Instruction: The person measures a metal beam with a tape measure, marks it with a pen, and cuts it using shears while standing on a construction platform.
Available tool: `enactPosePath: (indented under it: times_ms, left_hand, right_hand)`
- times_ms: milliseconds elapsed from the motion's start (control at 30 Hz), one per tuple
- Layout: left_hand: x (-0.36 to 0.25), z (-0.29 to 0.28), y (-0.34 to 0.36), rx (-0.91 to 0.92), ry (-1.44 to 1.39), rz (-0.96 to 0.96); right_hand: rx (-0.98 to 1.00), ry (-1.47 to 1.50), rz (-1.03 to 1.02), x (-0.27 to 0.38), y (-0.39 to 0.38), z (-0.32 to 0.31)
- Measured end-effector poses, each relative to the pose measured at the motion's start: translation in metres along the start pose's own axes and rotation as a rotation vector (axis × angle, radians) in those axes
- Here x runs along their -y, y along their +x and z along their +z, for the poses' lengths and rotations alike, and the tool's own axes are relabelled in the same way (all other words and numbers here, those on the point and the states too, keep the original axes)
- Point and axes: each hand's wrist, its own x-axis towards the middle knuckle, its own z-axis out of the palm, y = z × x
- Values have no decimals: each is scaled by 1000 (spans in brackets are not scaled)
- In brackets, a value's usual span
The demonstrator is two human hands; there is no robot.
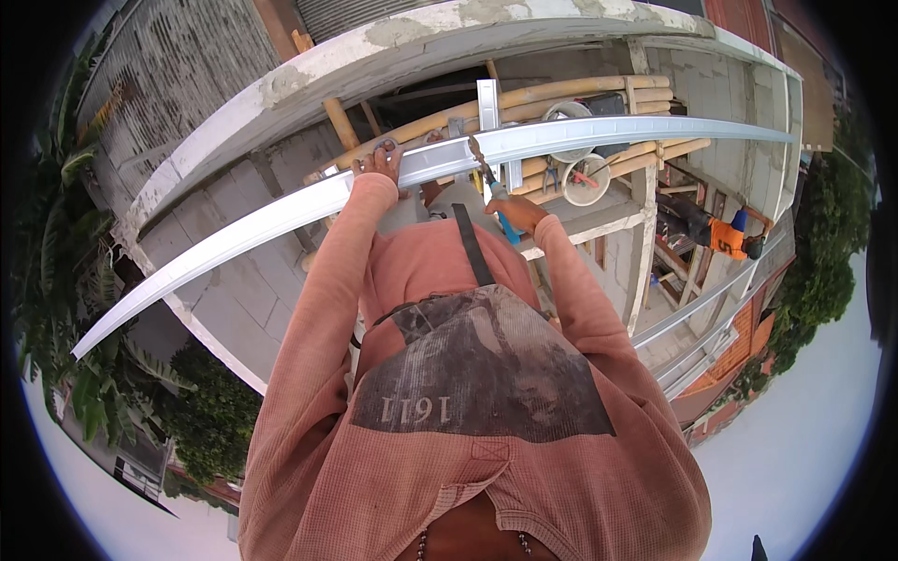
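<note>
A long, shiny metal channel [271,217] stretches across in front of me from far left to far right, looking bowed in this view. My left hand [378,165] is closed over it left of the middle, with the fingers on its far side. In my right hand [520,213] is a pair of tin snips [485,166] with blue handles, gripped from the near side. Their jaws point away from me and lie over the channel around its middle. Whether the blades bite into the metal I cannot tell. A shorter metal piece [487,98] passes crosswise beneath the channel.
Bamboo poles [561,92] form a platform below. On it stand a white bucket [586,192] with tools and another pale bucket [565,110]; pliers [550,178] lie between. A concrete ledge [309,79] curves beyond. Lower right, a person in orange [725,238] is among timber.
</note>
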Motion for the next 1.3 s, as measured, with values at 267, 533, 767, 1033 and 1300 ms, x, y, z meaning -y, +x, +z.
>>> enactPosePath:
  times_ms: [267,533,767,1033,1300]
  left_hand:
    - [0,2,3,-4,0,3]
    - [2,12,2,-104,-7,10]
    - [1,10,4,-88,-9,7]
    - [1,9,3,-72,-43,5]
    - [2,11,2,-80,-43,12]
  right_hand:
    - [-28,27,-2,0,2,0]
    - [17,24,50,15,-10,-6]
    - [-2,22,90,8,-11,-9]
    - [25,-37,69,20,-19,-10]
    - [10,-27,74,20,-13,-10]
